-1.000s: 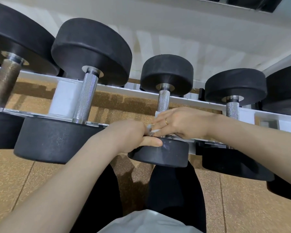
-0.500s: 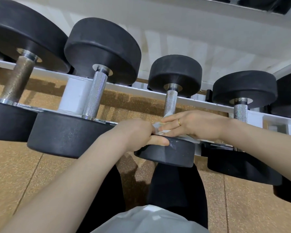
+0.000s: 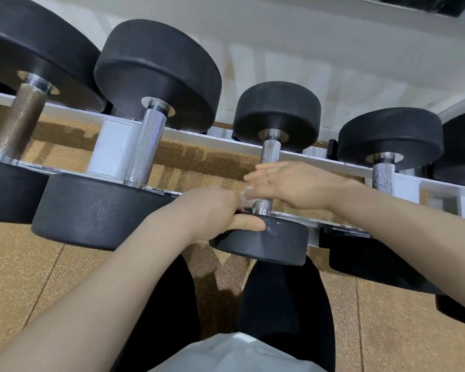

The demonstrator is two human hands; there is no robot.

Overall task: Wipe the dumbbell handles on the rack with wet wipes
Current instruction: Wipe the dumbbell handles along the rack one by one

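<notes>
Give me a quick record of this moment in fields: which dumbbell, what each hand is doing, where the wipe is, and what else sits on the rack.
dumbbell in work: small dumbbell, third from the left on the white rack
left hand: grips the near head, thumb along its rim
right hand: laid over the handle, fingers blurred
wet wipe: white bit showing between the hands, at the handle
neighbours: larger dumbbell to the left, another dumbbell to the right

A small dumbbell [image 3: 269,183] lies across the white rack [image 3: 199,138]. The left hand [image 3: 212,213] grips its near weight, thumb on the rim. The right hand [image 3: 293,183] is on the handle, fingers [image 3: 255,175] blurred, a white wipe [image 3: 246,196] showing beneath. Bigger dumbbells [image 3: 145,146] flank it.
</notes>
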